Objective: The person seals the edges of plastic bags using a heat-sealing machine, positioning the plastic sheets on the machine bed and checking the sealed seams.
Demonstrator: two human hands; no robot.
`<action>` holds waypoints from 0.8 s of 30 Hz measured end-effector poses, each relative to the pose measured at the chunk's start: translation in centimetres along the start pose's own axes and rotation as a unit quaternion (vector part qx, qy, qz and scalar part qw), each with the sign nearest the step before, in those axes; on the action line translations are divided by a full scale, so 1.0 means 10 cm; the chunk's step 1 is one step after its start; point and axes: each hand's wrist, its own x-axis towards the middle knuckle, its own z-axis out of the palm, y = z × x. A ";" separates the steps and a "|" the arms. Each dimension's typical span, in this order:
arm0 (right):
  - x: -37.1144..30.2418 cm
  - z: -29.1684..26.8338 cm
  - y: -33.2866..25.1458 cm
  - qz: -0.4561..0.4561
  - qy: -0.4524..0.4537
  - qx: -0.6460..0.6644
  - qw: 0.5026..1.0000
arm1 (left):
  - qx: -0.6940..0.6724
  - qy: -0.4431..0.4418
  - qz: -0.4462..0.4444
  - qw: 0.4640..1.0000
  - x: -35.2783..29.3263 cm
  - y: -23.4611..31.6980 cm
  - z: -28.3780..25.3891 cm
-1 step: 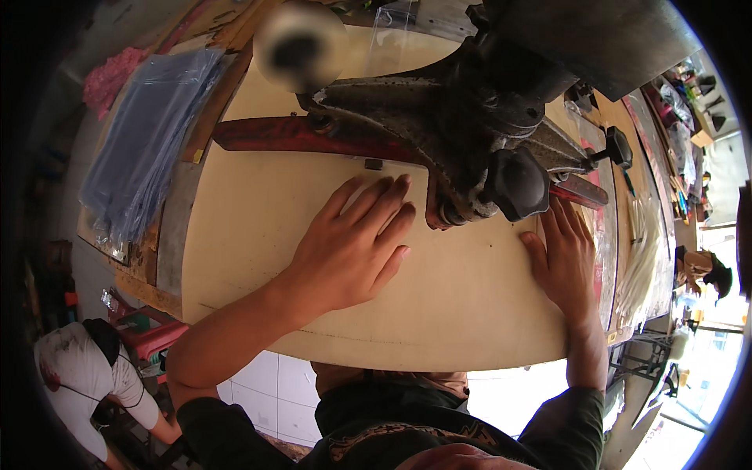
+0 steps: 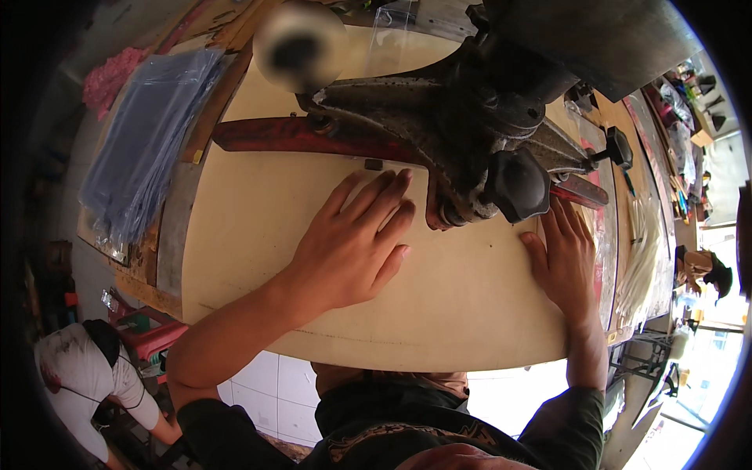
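My left hand [image 2: 354, 243] lies on a pale cream board [image 2: 274, 211], its fingers stretched out and a little apart, pointing away from me. Beyond its fingertips is a small dark block [image 2: 374, 164] at the edge of a dark red bar [image 2: 313, 137]. The bar belongs to a heavy black metal machine head [image 2: 501, 110] standing over the board, with a black knob [image 2: 518, 185] at its front. My right hand [image 2: 565, 262] rests near the board's right edge, fingers extended and thumb apart. Its fingertips are close to the bar's right end; whether they touch it I cannot tell. Neither hand grips anything.
Clear plastic sheets [image 2: 149, 133] lie stacked on the left, next to a pink bundle [image 2: 113, 78]. Pale strips [image 2: 641, 258] hang over the right side. Another person [image 2: 86, 368] bends at the lower left, near a red stool [image 2: 153, 333]. A second black knob [image 2: 618, 148] sticks out rightward.
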 end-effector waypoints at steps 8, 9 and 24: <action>-0.01 0.04 0.00 -0.006 0.005 -0.020 1.000 | -0.029 -0.012 -0.008 0.999 0.07 -0.05 0.04; -0.02 0.03 0.00 -0.008 0.007 -0.019 1.000 | -0.029 -0.013 -0.010 0.999 0.08 -0.04 0.04; -0.04 0.00 0.01 0.006 0.014 0.013 1.000 | 0.018 -0.018 -0.009 1.000 0.08 0.02 0.05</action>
